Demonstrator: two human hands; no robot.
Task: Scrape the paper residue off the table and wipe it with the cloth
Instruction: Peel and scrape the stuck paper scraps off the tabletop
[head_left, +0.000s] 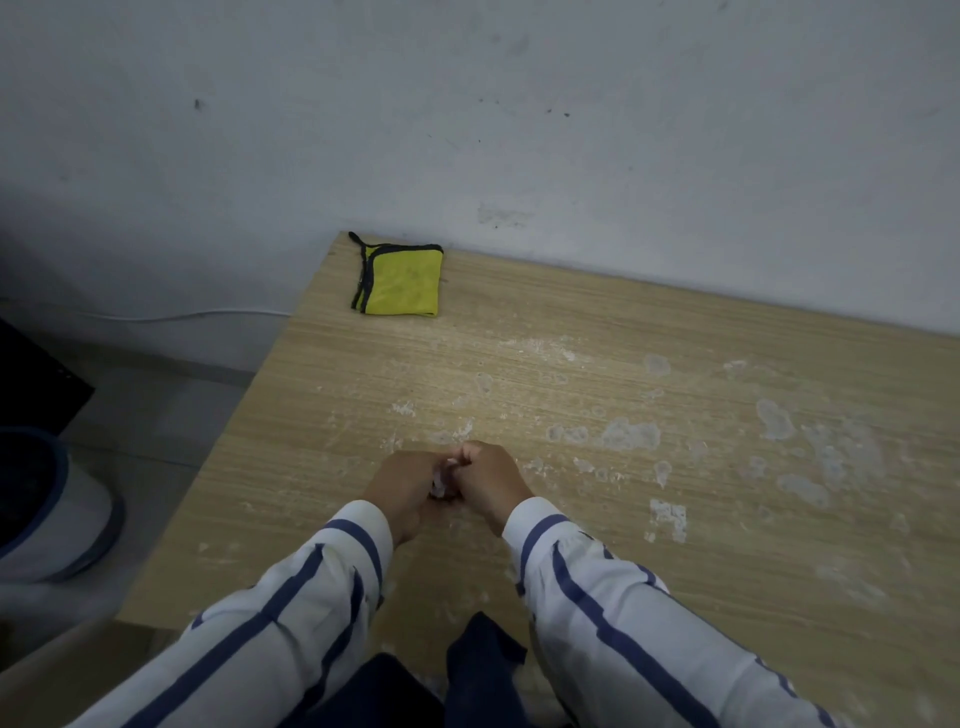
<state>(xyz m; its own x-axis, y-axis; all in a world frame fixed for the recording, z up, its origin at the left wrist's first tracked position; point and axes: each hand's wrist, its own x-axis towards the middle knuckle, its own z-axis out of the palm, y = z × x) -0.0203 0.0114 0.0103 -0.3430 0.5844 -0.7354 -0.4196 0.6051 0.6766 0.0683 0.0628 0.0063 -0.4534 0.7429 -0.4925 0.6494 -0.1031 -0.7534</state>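
While the left hand (404, 491) and right hand (491, 480) meet on the table (311, 415), the folded yellow cloth (401, 281) lies at 11 o'clock.
Their curled fingers pinch a small pale object (441, 482) between them; white paper residue (629, 434) spots the wood towards 3 o'clock.

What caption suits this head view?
Left hand and right hand grip a small whitish object over the residue-flecked wooden table; folded yellow cloth lies beyond.
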